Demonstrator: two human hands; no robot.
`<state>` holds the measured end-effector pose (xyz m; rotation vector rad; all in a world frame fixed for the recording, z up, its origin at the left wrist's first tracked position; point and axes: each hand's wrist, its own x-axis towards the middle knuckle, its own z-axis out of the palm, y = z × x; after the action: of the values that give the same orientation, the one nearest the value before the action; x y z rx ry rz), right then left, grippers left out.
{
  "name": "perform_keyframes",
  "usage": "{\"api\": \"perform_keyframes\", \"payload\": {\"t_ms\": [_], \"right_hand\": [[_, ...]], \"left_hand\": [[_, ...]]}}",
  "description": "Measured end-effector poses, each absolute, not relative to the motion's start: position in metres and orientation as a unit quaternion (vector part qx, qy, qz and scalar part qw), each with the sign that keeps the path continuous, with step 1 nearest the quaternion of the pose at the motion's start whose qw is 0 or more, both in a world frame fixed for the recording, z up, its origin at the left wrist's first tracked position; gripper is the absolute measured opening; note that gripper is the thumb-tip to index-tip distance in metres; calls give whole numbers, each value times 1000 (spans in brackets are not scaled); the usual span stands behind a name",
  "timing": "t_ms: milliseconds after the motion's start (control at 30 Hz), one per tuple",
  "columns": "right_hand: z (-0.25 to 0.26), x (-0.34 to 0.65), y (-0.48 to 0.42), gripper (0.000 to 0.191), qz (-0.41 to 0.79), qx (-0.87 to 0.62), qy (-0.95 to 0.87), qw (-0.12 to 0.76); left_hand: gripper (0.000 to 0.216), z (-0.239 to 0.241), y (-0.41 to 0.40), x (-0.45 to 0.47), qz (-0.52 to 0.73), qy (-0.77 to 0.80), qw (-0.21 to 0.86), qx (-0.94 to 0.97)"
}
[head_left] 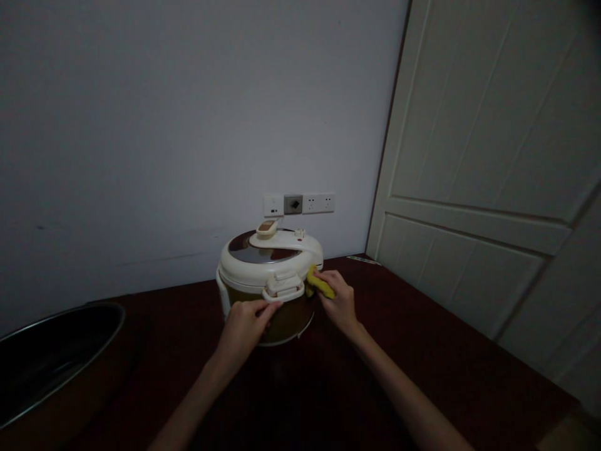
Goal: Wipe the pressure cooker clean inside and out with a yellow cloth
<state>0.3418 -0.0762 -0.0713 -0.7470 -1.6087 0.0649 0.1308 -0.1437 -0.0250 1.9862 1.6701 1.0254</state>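
Observation:
A cream and brown electric pressure cooker [263, 260] stands on the dark red counter [385, 351] near the wall, its lid on. My left hand [246, 324] rests against the cooker's front, fingers curled under the cream front handle. My right hand [339, 294] is closed on a yellow cloth [319, 283] and presses it against the right side of the lid's rim.
A dark metal sink bowl [51, 357] is set into the counter at the far left. A row of wall sockets [300, 203] sits behind the cooker. A cream panelled door [493, 163] stands at the right, close to the counter's edge.

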Motion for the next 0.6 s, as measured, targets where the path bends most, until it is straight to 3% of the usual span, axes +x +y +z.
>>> {"api": "perform_keyframes", "payload": {"t_ms": [233,400,500,600], "right_hand": [[-68,343,-99,15,163,-333,-701,609],[-74,340,-138,12,231,-304,-683,623],[-73,329,-156,13,242,-242,-719,605],[-67,319,-161,15,227,-213,-741,595]], "left_hand": [[54,-26,-143,129,324,601,187,706],[47,-15,-160,127,171,495,376,764],[54,-8,-167,128,182,368,495,765],[57,-8,-163,125,204,328,533,753]]}}
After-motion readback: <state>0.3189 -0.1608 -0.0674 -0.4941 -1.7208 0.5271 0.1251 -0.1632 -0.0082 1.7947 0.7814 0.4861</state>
